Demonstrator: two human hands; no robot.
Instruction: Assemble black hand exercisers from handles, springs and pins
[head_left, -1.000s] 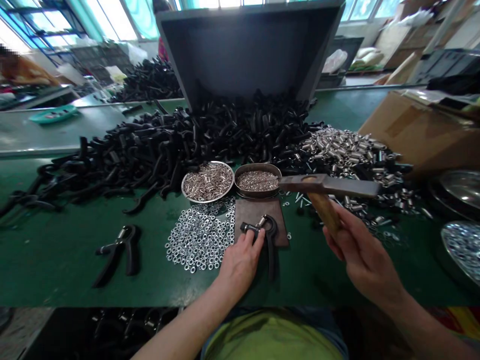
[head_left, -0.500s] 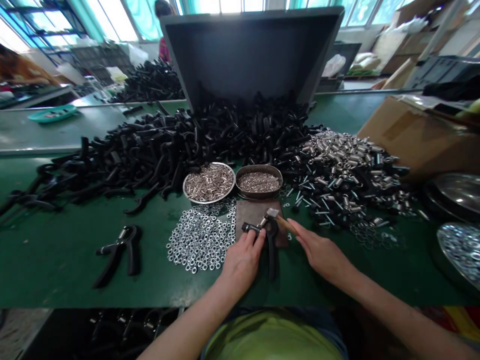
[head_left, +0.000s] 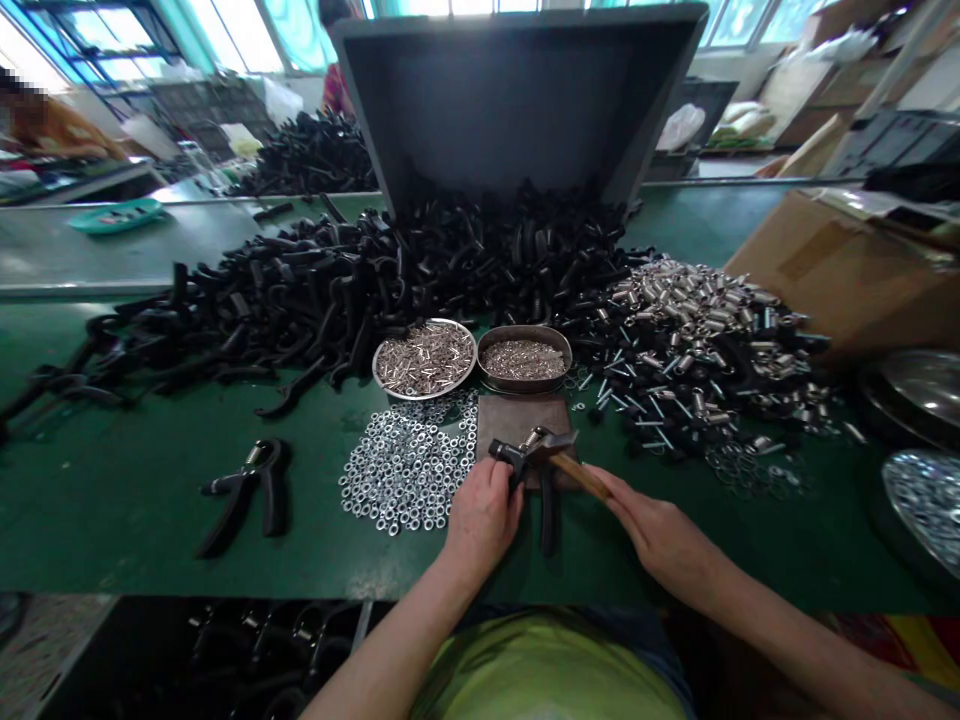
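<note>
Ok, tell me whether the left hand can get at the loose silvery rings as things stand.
Likely yes: the silvery rings lie spread right beside the left hand with nothing seen between, though that hand is occupied at the black hand grip.

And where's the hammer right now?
In the head view, slightly right of centre and below the middle, the hammer is in the right grip, its head over the brown plate.

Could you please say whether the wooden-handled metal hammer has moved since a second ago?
Yes: the wooden-handled metal hammer has moved left and down in view, now overlapping the brown square plate.
</note>
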